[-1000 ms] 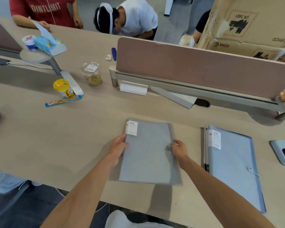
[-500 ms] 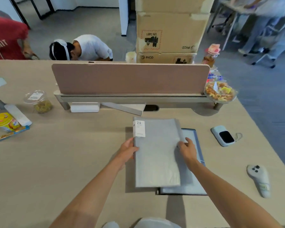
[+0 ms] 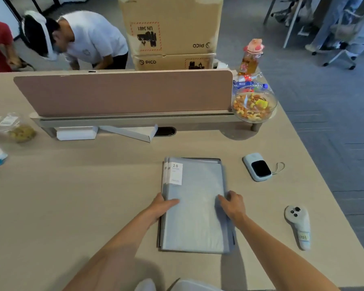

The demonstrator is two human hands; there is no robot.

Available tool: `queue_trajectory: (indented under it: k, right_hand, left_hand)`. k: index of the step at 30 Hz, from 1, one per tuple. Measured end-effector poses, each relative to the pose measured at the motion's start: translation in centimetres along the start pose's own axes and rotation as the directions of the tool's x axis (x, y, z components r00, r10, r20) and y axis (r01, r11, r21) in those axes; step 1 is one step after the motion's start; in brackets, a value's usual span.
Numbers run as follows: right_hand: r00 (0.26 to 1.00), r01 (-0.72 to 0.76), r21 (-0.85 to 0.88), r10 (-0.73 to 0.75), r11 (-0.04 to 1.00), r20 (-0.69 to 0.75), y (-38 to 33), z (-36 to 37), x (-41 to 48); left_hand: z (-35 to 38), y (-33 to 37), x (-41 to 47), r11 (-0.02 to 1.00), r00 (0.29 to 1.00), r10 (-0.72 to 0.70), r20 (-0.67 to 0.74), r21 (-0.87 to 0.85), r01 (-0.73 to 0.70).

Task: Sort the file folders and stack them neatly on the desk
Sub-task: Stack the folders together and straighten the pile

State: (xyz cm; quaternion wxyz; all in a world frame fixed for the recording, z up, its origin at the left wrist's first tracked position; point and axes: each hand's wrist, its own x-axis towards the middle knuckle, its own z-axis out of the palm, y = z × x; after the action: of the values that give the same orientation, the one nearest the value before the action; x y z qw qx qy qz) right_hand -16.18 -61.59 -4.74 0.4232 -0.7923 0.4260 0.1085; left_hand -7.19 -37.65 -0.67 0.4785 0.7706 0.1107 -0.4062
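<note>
**Squaring the folder stack**

The top folder [image 3: 194,206] lies on the lower folder [image 3: 227,208] in the lower middle of the frame, on the bench [image 3: 82,196]. Of the lower one, only thin edges show along the left and right sides. The left hand [image 3: 163,206] lies flat at the left edge of the stack, fingers spread loosely, the thumb on the cover. The right hand [image 3: 232,205] presses on the right edge with bent fingers; it pinches nothing that I can see.

I judge that the stacking step is almost done and the hands are aligning the edges. The right side is not yet flush, since a darker strip shows there. The next move calls for a small push from both sides until the edges meet, then letting go without dragging the top cover.

Containers: a glass bowl [image 3: 254,106] at the right end of the divider [image 3: 122,93] holds mixed nuts and small wrapped snacks. A clear jar [image 3: 15,128] at the left edge of the frame holds something yellowish; I cannot tell what. Cardboard boxes [image 3: 170,28] stand closed behind the divider.
</note>
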Motion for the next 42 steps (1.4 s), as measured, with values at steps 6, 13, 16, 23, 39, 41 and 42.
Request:
queue_trajectory:
  k: [6,13,16,23,39,41,42]
  right_hand:
    - [0.999,0.025,0.081,-0.028,0.996,0.041,-0.3,0.1,0.9]
    - [0.996,-0.014,0.217,-0.005,0.976,0.089,0.6,0.5,3.0]
    - [0.993,-0.042,0.352,0.001,0.935,0.118,-3.6,-1.1,-0.1]
    - [0.982,0.162,0.523,-0.186,0.837,-0.007,-10.2,-3.0,-1.4]
    - [0.894,0.448,0.421,-0.402,0.789,-0.198,-12.1,-3.3,-4.8]
    - [0.9,0.435,0.366,-0.388,0.823,-0.198,-12.2,-2.7,-4.8]
    - [0.901,0.432,0.325,-0.382,0.841,-0.208,-12.2,-2.4,-4.7]
  left_hand:
    - [0.8,0.0,0.9,0.975,0.996,-0.058,-0.068,-0.22,0.041]
    - [0.4,1.8,0.0,0.947,0.997,0.025,-0.069,-0.319,-0.046]
    - [-1.2,2.4,-0.6,0.948,0.994,0.092,-0.056,-0.301,-0.104]
    - [-5.5,5.6,-1.1,0.929,0.94,0.288,-0.182,-0.185,-0.32]
    - [-7.9,9.0,-0.6,0.842,0.844,0.534,-0.053,-0.058,-0.536]
    - [-8.0,8.9,-0.3,0.854,0.854,0.519,-0.018,0.02,-0.519]
    - [-8.1,8.6,0.0,0.856,0.857,0.515,-0.015,0.064,-0.513]
